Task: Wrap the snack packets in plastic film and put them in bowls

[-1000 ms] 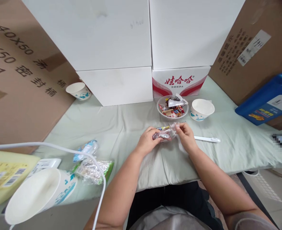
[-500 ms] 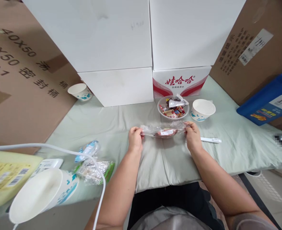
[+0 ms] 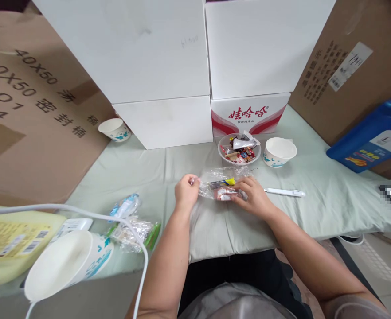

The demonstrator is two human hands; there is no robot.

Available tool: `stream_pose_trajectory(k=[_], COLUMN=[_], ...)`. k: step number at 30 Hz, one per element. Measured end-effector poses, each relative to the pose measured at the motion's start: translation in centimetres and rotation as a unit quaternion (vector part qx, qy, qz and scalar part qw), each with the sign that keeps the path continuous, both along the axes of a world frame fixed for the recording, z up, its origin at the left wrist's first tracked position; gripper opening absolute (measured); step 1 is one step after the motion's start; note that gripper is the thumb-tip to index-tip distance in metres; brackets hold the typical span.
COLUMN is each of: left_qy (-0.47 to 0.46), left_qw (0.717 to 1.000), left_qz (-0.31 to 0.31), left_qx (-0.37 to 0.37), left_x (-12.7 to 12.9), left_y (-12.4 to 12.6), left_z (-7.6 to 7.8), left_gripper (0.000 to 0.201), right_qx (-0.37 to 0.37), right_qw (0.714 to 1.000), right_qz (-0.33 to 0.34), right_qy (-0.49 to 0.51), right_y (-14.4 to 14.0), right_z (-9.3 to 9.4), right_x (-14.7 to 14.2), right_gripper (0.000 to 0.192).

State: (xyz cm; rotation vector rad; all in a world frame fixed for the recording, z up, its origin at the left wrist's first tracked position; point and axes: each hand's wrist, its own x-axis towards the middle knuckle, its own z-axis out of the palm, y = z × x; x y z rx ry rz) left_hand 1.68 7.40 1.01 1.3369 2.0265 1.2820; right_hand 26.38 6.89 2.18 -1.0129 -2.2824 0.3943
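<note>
A crinkled clear plastic bag [image 3: 207, 189] lies on the cloth in front of me. Inside or under its film show a small reddish-brown packet [image 3: 224, 193] with a white label and a thin yellow-and-dark stick packet [image 3: 228, 182]. My left hand [image 3: 186, 191] pinches the bag's left end, fingers closed. Curled over the bag's right part, my right hand [image 3: 253, 197] has its thumb and fingers around it, against the reddish packet; its fingertips are partly hidden. Just behind stands a clear round bowl [image 3: 256, 160] of small wrapped snacks. A white slim-handled tool [image 3: 285, 192] lies right of my right hand.
Paper bowls stand at back right [image 3: 279, 153], back left [image 3: 115, 130] and front left [image 3: 62, 261]. White boxes [image 3: 162, 124] form a back wall, with cardboard at both sides. A blue bottle [image 3: 368, 137] leans right. Packets [image 3: 134, 232] and a white cable [image 3: 145, 266] are left.
My right hand has moved from the bag's far right corner inward and down onto its contents. The bag, stretched between both hands before, now lies lower, with the yellow stick packet showing.
</note>
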Motion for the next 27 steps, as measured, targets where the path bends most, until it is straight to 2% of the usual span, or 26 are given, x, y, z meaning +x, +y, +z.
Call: stream_pose_trajectory(k=[2, 4, 5, 6, 8, 10, 11, 12, 13, 15, 17, 20, 22, 24, 27], left_qy=[0.009, 0.031, 0.041, 0.047, 0.05, 0.065, 0.085, 0.108, 0.128, 0.153, 0.165, 0.175, 0.165, 0.153, 0.156], left_qw=[0.998, 0.99, 0.985, 0.981, 0.977, 0.958, 0.944, 0.935, 0.933, 0.946, 0.954, 0.936, 0.932, 0.936, 0.93], left_qz=[0.054, 0.101, 0.103, 0.077, -0.057, -0.227, -0.285, -0.316, -0.32, -0.283, -0.244, -0.244, -0.262, -0.28, -0.324], left_qx=[0.021, 0.09, 0.134, 0.171, 0.199, 0.161, 0.14, 0.122, 0.105, 0.047, -0.054, -0.184, -0.19, -0.146, -0.08], left_x=[-1.0, -1.3, -1.1, -0.7, 0.5, 1.9, 2.4, 2.8, 2.9, 2.6, 1.9, 1.3, 1.4, 1.7, 1.8], left_y=[0.0, -0.2, -0.4, -0.6, -1.1, -1.5, -1.6, -1.7, -1.7, -1.6, -1.5, -1.6, -1.7, -1.8, -1.5], left_z=[0.4, 0.9, 1.1, 1.2, 1.3, 1.3, 1.3, 1.3, 1.4, 1.6, 2.1, 2.7, 2.9, 2.7, 1.8], left_gripper=[0.003, 0.007, 0.009, 0.011, 0.013, 0.015, 0.016, 0.018, 0.021, 0.024, 0.022, 0.025, 0.034, 0.049, 0.08], right_qx=[0.012, 0.014, 0.013, 0.012, 0.008, 0.005, 0.002, -0.004, -0.013, -0.051, -0.109, -0.155, -0.124, -0.069, -0.028], right_qw=[0.999, 0.996, 0.995, 0.994, 0.993, 0.993, 0.992, 0.99, 0.986, 0.969, 0.944, 0.921, 0.936, 0.958, 0.969], right_qz=[0.038, 0.055, 0.054, 0.05, 0.042, 0.041, 0.049, 0.065, 0.088, 0.147, 0.194, 0.181, 0.127, 0.105, 0.16], right_qy=[-0.034, -0.069, -0.084, -0.096, -0.107, -0.109, -0.115, -0.127, -0.144, -0.19, -0.244, -0.307, -0.304, -0.258, -0.189], right_y=[-1.0, -2.2, -2.7, -3.2, -4.1, -4.8, -5.2, -5.6, -6.2, -7.4, -8.5, -9.1, -8.3, -6.5, -2.8], right_z=[0.2, 0.4, 0.4, 0.4, 0.6, 0.9, 1.2, 1.5, 2.0, 3.0, 4.4, 6.6, 7.8, 8.3, 7.3], right_x=[0.7, 1.5, 1.9, 2.2, 2.6, 2.8, 2.8, 2.8, 2.9, 3.1, 3.7, 4.3, 3.8, 2.4, -1.0], right_gripper=[0.016, 0.013, 0.012, 0.01, 0.011, 0.021, 0.027, 0.03, 0.031, 0.03, 0.035, 0.039, 0.035, 0.033, 0.041])
